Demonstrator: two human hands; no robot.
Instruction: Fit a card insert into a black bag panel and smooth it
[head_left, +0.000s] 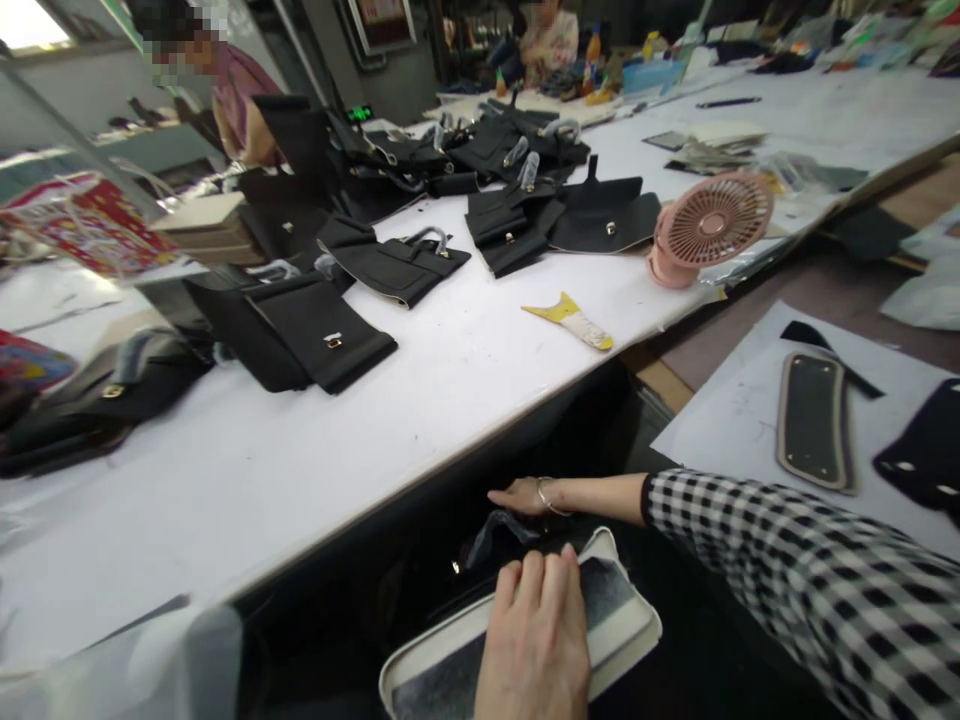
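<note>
My left hand (pixel 534 640) is closed over the long edge of a white-rimmed bag base (pixel 626 640) with a dark grey middle, which is tilted below the table's edge. Beyond it hangs black material of the same bag, with a plastic-wrapped handle (pixel 501 532) and a small metal fitting. My right hand (pixel 523 496), with a bracelet at the wrist, reaches in from the right beside that handle. One digit points left; its other fingers are lost in the dark, so its grip is unclear.
The white table (pixel 450 385) holds black bags (pixel 322 335), a yellow-and-white piece (pixel 574 322) and a pink fan (pixel 709 225). On the right, white paper (pixel 720 420) bears a rounded grey panel (pixel 814 420). A person (pixel 244 100) is at the back left, another (pixel 551 40) at the back.
</note>
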